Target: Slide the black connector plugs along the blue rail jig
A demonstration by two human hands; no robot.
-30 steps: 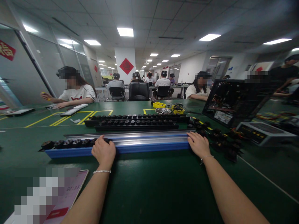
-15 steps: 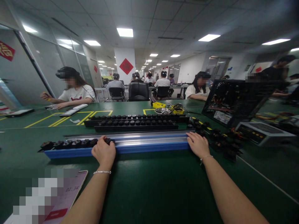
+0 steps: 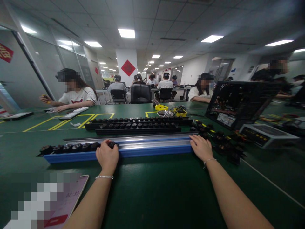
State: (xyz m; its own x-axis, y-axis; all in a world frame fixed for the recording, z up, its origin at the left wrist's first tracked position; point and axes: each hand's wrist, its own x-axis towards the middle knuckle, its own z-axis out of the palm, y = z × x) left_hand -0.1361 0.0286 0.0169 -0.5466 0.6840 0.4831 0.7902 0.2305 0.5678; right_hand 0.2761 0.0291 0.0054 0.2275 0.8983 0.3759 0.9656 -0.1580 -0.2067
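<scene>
Head view: a long blue rail [image 3: 154, 152] is laid crosswise on the green table [image 3: 154, 194], well apart from the far edge. Its left stretch is filled by a row of black parts [image 3: 76, 147]. Now a black part [image 3: 111, 144] on the rail is gripped by the curled fingers of the left hand [image 3: 107, 156], while the rail's right end is touched by the right hand [image 3: 202, 148], open, fingers slightly bent. Beyond the rail, towards the far edge, two black strips [image 3: 140, 127] are seen, studded with similar parts. Loose black parts [image 3: 221, 140] are scattered past the right hand, beside a grey metal box [image 3: 268, 135]. A phone [image 3: 68, 202] is seen lying left of the left forearm.
</scene>
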